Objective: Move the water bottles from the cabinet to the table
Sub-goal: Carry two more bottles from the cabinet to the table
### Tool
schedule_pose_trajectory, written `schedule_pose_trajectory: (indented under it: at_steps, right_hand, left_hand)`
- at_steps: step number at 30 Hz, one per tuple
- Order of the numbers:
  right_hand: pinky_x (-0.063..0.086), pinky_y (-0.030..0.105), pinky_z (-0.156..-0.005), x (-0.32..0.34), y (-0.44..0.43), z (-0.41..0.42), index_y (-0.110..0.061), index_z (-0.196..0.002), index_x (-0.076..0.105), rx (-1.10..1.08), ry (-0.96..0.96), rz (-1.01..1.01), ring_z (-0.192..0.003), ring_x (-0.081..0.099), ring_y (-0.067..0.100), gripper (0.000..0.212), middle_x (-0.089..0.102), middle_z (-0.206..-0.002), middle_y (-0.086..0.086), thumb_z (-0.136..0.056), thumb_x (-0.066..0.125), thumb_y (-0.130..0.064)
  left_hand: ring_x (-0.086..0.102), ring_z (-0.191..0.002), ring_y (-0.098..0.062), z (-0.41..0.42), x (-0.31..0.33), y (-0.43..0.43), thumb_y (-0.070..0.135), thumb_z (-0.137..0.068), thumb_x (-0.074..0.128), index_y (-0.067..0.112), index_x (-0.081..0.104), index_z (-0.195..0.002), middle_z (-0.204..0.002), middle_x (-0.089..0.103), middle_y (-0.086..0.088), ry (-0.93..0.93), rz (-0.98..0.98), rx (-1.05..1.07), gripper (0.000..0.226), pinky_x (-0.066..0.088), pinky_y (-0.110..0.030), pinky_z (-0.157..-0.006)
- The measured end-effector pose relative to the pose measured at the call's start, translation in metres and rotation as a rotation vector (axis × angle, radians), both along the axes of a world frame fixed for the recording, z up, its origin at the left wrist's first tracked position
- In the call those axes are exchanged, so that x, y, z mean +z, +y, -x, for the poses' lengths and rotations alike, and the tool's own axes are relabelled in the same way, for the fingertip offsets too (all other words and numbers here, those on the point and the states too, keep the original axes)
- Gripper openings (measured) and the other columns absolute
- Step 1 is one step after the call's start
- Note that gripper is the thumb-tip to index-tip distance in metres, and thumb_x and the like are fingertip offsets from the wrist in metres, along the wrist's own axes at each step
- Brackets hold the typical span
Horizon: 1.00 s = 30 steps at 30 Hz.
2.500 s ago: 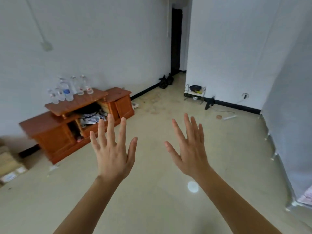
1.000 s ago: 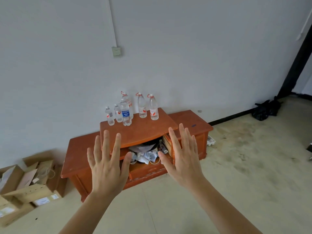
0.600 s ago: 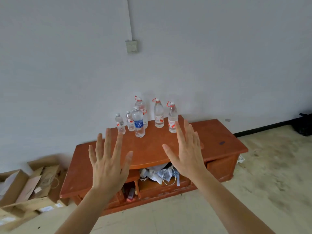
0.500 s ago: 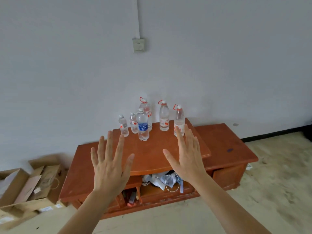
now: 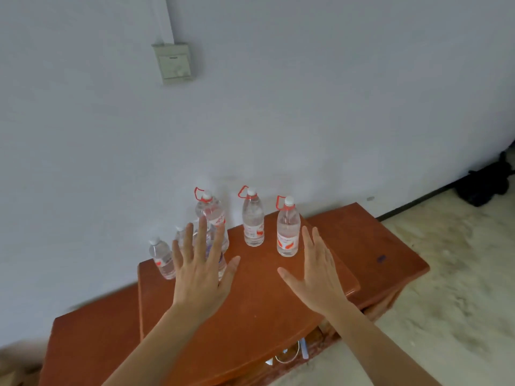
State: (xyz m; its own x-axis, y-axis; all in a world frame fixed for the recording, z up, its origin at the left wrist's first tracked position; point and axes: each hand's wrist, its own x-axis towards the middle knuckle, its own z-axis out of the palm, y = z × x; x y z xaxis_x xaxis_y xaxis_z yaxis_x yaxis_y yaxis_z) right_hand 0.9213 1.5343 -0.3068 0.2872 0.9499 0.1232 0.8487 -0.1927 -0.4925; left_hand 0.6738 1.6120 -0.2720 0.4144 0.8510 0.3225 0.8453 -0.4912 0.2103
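Nearer the cabinet (image 5: pixel 256 324) than before; left hand (image 5: pixel 200 277) splayed, empty, before water bottles (image 5: pixel 253 221); right hand (image 5: pixel 315 277) likewise beside rightmost bottle (image 5: pixel 288 232).

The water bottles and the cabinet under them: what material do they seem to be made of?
The water bottles look like thin clear plastic: they are see-through, with light glints on their sides. The cabinet appears to be wood with a smooth reddish-brown finish, as its top has a soft sheen. Whether it is solid wood or veneer cannot be told.
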Motion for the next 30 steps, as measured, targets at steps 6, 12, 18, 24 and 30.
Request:
schedule_pose_trajectory:
  at_steps: [6, 12, 18, 24, 30]
  right_hand:
    - [0.011, 0.051, -0.125, -0.047, 0.052, -0.071, -0.041, -0.153, -0.028, -0.16, 0.156, 0.12, -0.158, -0.003, 0.027, 0.119, -0.019, -0.169, 0.0, -0.081, 0.057, -0.081]
    - [0.013, 0.057, -0.125, -0.111, 0.129, -0.154, -0.046, -0.15, -0.031, -0.135, 0.363, 0.285, -0.158, -0.005, 0.027, 0.138, -0.022, -0.169, -0.002, -0.061, 0.066, -0.09]
    - [0.016, 0.058, -0.125, -0.187, 0.208, -0.21, -0.043, -0.152, -0.028, 0.026, 0.417, 0.389, -0.158, -0.004, 0.026, 0.151, -0.018, -0.17, 0.002, -0.051, 0.073, -0.089]
    - [0.03, 0.046, -0.122, -0.259, 0.251, -0.198, -0.041, -0.16, -0.004, 0.163, 0.569, 0.403, -0.154, 0.024, 0.016, 0.139, 0.018, -0.169, -0.009, -0.059, 0.086, -0.073]
    - [0.044, 0.011, -0.101, -0.259, 0.27, -0.185, -0.047, -0.126, 0.05, 0.214, 0.585, 0.133, -0.117, 0.055, -0.011, 0.063, 0.061, -0.121, -0.03, -0.073, 0.076, -0.07]
  left_hand:
    - [-0.004, -0.156, -0.035, -0.088, -0.024, 0.08, 0.075, -0.095, 0.03, 0.029, 0.012, -0.163, -0.171, -0.005, -0.007, 0.114, -0.007, -0.193, 0.084, 0.013, -0.07, -0.119]
    - [-0.007, -0.156, -0.033, -0.196, -0.057, 0.136, 0.082, -0.092, 0.028, 0.033, 0.006, -0.162, -0.171, -0.008, -0.006, 0.148, 0.049, -0.191, 0.088, 0.008, -0.068, -0.12]
    - [0.0, -0.156, -0.04, -0.276, -0.109, 0.188, 0.077, -0.092, 0.044, 0.033, 0.021, -0.16, -0.17, 0.004, -0.012, 0.231, 0.01, -0.173, 0.084, 0.009, -0.069, -0.12]
    - [0.031, -0.145, -0.043, -0.294, -0.161, 0.198, 0.057, -0.093, 0.059, 0.031, 0.041, -0.144, -0.152, 0.032, -0.016, 0.087, 0.025, -0.003, 0.06, 0.033, -0.061, -0.113]
    - [0.029, -0.147, -0.041, -0.286, -0.173, 0.176, 0.054, -0.089, 0.071, 0.031, 0.039, -0.144, -0.15, 0.032, -0.014, -0.005, 0.064, 0.161, 0.068, 0.041, -0.065, -0.108]
